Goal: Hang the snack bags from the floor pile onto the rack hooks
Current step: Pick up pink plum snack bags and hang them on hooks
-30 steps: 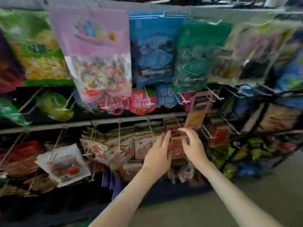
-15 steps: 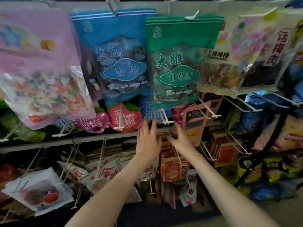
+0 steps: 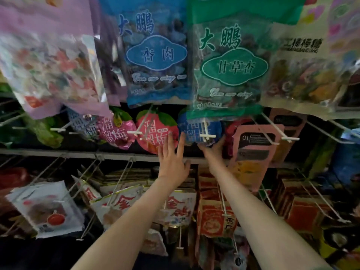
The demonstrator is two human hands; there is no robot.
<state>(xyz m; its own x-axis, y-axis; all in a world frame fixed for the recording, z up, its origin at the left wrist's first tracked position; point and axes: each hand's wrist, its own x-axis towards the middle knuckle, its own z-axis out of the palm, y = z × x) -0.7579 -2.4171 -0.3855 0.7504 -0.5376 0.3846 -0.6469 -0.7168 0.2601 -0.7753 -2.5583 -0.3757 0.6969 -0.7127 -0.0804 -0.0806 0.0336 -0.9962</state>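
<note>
1. While reaching up at the middle row of the rack, logged the left hand [image 3: 171, 160] as released: fingers straight and spread, holding nothing, tips up at the lower right edge of the red peach-shaped bag [image 3: 153, 133]. Contact there not certain.
2. Right hand [image 3: 211, 152] grasping: fingers cupped under and round the lower right edge of the blue round bag [image 3: 194, 131].
3. Task item located: blue round bag up at the hook [image 3: 207, 136], white cross-tip in front of its face. Cannot tell whether threaded onto the wire or only held against it. Floor pile out of view.
4. Risk, judged: drop off the wire if released before clearing the cross-tip. Cause: grip low on the bag, top edge free to fold away.
5. Risk, judged: knock or snag of the red peach-shaped bag just beside. Cause: tight spacing, spread left fingers close in.
6. Edges, near to far: lower wire hooks [image 3: 120, 184] jutting out beside the forearms. Pink pack [image 3: 253, 152] just beside the right fingers. Hem of the green bag [image 3: 229, 65] hanging over the blue bag's top, hiding the hang hole. Rack rail [image 3: 78, 153] behind.
7. Open room, judged: narrow gap between the two hands, plus the path straight back toward the body. Little sideways.
</note>
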